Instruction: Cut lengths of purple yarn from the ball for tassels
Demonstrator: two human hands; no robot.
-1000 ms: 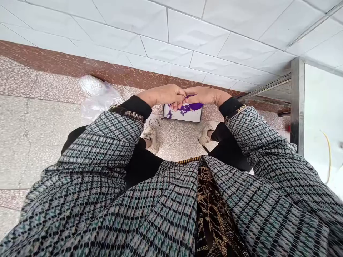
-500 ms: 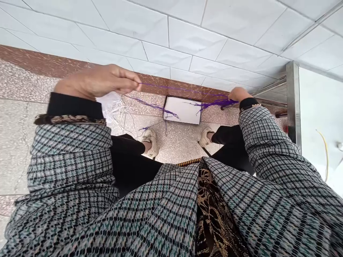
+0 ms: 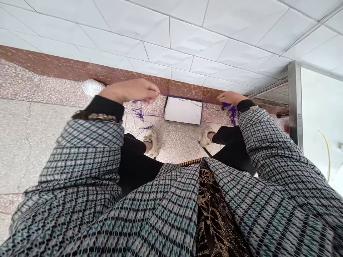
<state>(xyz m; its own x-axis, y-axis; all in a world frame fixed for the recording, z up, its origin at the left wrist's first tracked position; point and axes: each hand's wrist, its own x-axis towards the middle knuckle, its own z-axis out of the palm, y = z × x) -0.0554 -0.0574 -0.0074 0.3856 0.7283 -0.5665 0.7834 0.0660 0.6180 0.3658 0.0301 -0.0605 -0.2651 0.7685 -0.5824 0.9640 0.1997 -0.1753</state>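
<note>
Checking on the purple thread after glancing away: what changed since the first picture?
The left hand and right hand moved apart from above the white board, a purple thread stretched between them. Purple strands left the board and lie on the floor beside it. The board stayed put.

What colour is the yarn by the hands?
The yarn is bright purple. It shows best in the head view, just below the right hand.

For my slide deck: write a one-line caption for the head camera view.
Left hand and right hand stretch purple thread above a white rectangular tray on a speckled stone floor.
</note>
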